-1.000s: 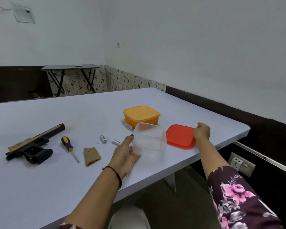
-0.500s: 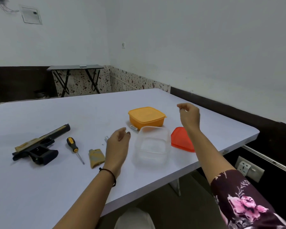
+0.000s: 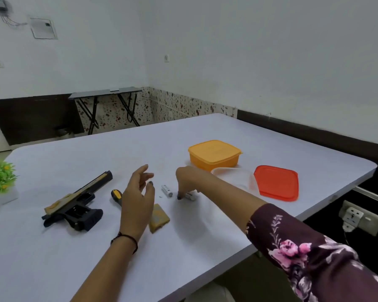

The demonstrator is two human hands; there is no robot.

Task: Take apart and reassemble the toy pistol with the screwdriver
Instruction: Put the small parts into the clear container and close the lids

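While on its side, black-and-tan toy pistol (image 3: 76, 203).

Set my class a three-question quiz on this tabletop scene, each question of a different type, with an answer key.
1. True or false: the yellow-and-black-handled screwdriver is gripped in the left hand.
2. Multiple choice: relative to the clear plastic container, the red square plastic lid is (A) snapped onto it, (B) flat on the white table beside it, (C) held in the left hand.
3. Fill in: the fingertips of the right hand are on a white cylindrical ____.

Key: 1 false, it lies on the table; 2 B; 3 battery.
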